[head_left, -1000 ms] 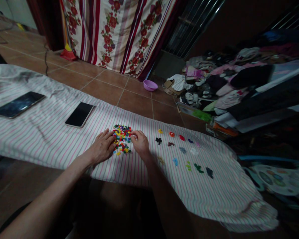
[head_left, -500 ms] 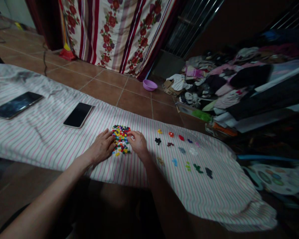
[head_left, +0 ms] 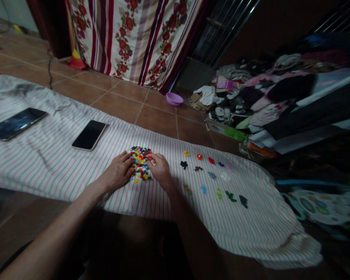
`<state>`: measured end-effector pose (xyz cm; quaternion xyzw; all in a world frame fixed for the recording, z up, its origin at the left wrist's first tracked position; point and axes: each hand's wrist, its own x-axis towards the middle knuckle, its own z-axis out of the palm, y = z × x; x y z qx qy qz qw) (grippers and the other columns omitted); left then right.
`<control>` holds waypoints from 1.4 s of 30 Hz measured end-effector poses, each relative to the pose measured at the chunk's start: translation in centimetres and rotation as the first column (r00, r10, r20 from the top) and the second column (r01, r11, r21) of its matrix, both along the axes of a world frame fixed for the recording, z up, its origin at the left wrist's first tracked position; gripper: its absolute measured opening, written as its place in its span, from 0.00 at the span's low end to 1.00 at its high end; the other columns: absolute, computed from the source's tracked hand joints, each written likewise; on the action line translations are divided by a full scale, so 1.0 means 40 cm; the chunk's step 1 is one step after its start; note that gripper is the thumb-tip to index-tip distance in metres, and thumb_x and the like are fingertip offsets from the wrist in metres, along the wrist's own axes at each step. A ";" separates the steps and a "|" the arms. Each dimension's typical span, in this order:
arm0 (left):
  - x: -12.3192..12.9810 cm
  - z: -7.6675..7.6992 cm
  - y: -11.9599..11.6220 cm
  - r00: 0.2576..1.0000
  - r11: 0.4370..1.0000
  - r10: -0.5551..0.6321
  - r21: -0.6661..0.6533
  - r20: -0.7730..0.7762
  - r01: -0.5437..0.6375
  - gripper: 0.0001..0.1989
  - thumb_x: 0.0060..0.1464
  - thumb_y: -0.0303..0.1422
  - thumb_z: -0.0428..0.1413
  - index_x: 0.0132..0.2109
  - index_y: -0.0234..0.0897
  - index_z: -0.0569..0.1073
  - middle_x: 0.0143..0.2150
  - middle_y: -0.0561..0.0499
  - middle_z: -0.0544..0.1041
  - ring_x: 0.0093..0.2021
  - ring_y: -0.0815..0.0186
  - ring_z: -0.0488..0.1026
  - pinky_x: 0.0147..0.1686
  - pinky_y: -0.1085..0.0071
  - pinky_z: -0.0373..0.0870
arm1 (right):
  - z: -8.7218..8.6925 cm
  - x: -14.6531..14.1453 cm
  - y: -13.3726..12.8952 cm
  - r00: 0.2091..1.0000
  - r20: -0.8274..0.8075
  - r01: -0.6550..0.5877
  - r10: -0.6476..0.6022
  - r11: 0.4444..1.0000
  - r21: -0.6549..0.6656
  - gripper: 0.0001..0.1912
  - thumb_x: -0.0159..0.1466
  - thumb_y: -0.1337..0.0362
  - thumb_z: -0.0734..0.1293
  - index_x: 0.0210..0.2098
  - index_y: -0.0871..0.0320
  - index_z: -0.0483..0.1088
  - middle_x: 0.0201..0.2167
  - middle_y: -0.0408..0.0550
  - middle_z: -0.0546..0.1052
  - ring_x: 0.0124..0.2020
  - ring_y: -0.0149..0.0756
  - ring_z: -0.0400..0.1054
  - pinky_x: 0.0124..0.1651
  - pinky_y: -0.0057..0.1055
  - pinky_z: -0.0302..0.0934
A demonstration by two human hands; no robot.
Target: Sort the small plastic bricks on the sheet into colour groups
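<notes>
A mixed pile of small coloured pieces, too small to name for certain, lies on the striped cloth. My left hand rests flat at the pile's left edge, its fingers stretched out and the tips touching the pieces. On the right edge, my right hand has its fingers curled, with index finger and thumb close together over the pieces; whatever is between them is hidden. Right of that hand lie small groups by colour, among them yellow pieces, black pieces, light blue pieces and dark green pieces.
Left of the pile lie a phone and a larger dark-screened tablet. Beyond the cloth's far edge, a purple basin stands on the tiled floor. A heap of clothes fills the right side, and a flowered curtain hangs behind.
My right hand has shifted slightly left, its index finger reaching further over the pile. My left hand stays at the pile's left edge. The whole view has moved a little.
</notes>
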<state>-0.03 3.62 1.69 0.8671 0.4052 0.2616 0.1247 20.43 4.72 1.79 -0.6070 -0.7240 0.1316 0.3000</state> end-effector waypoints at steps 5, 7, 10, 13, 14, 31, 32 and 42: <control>0.004 0.016 0.002 1.000 1.000 0.017 0.002 -0.015 -0.017 0.13 0.60 0.32 0.43 0.42 0.36 0.71 0.47 0.44 0.75 0.58 0.60 0.66 0.65 0.53 0.56 | 0.004 0.008 -0.003 0.999 -0.028 -0.030 0.030 0.999 0.013 0.06 0.61 0.64 0.67 0.37 0.53 0.76 0.34 0.45 0.76 0.40 0.38 0.68 0.46 0.33 0.61; 0.005 0.020 0.003 1.000 1.000 0.015 -0.006 -0.016 -0.015 0.13 0.61 0.32 0.42 0.42 0.36 0.71 0.48 0.43 0.75 0.58 0.60 0.67 0.63 0.54 0.59 | 0.006 0.010 -0.003 0.999 -0.038 -0.035 0.036 0.999 0.023 0.06 0.61 0.63 0.67 0.37 0.52 0.76 0.34 0.45 0.77 0.40 0.37 0.68 0.46 0.32 0.61; 0.006 0.017 0.004 1.000 1.000 0.018 -0.007 -0.009 -0.018 0.14 0.61 0.32 0.42 0.42 0.35 0.71 0.50 0.41 0.74 0.58 0.59 0.67 0.62 0.55 0.62 | 0.007 0.013 -0.004 0.998 -0.045 -0.036 0.038 0.999 0.040 0.07 0.62 0.64 0.66 0.37 0.52 0.76 0.35 0.45 0.77 0.38 0.36 0.69 0.46 0.33 0.61; 0.006 0.011 0.007 1.000 1.000 0.010 0.005 0.007 -0.010 0.14 0.60 0.31 0.42 0.42 0.34 0.71 0.49 0.41 0.74 0.58 0.59 0.67 0.64 0.54 0.59 | 0.012 0.019 -0.006 0.998 -0.051 -0.041 0.044 0.997 0.060 0.08 0.61 0.66 0.65 0.38 0.54 0.76 0.35 0.46 0.77 0.36 0.36 0.69 0.45 0.33 0.61; 0.006 0.010 0.008 1.000 1.000 0.010 0.007 0.009 -0.010 0.14 0.60 0.31 0.42 0.41 0.34 0.71 0.49 0.41 0.74 0.58 0.59 0.67 0.64 0.54 0.59 | 0.014 0.022 -0.007 0.998 -0.056 -0.038 0.042 0.997 0.069 0.09 0.61 0.67 0.64 0.38 0.54 0.76 0.35 0.46 0.77 0.36 0.36 0.69 0.45 0.33 0.62; 0.014 0.002 0.014 0.996 0.996 0.079 -0.032 -0.045 -0.081 0.17 0.61 0.36 0.41 0.40 0.34 0.72 0.55 0.38 0.70 0.59 0.56 0.66 0.58 0.57 0.67 | 0.033 0.193 -0.056 0.972 -0.187 0.174 -0.139 0.967 0.188 0.14 0.58 0.66 0.60 0.36 0.56 0.77 0.34 0.48 0.75 0.31 0.32 0.68 0.37 0.29 0.65; 0.015 0.001 0.014 0.996 0.996 0.083 -0.034 -0.041 -0.084 0.17 0.61 0.36 0.41 0.40 0.34 0.72 0.55 0.38 0.70 0.59 0.57 0.66 0.58 0.57 0.67 | 0.033 0.208 -0.061 0.967 -0.194 0.203 -0.167 0.961 0.187 0.14 0.58 0.66 0.60 0.36 0.56 0.77 0.34 0.48 0.75 0.31 0.32 0.68 0.37 0.29 0.65; 0.026 0.015 0.014 0.985 0.984 0.145 -0.089 -0.095 -0.154 0.18 0.60 0.36 0.41 0.40 0.33 0.73 0.57 0.37 0.69 0.56 0.57 0.69 0.57 0.58 0.67 | 0.011 0.352 -0.084 0.858 -0.233 0.493 -0.458 0.861 0.124 0.18 0.55 0.57 0.62 0.40 0.59 0.74 0.33 0.49 0.76 0.29 0.34 0.68 0.37 0.33 0.64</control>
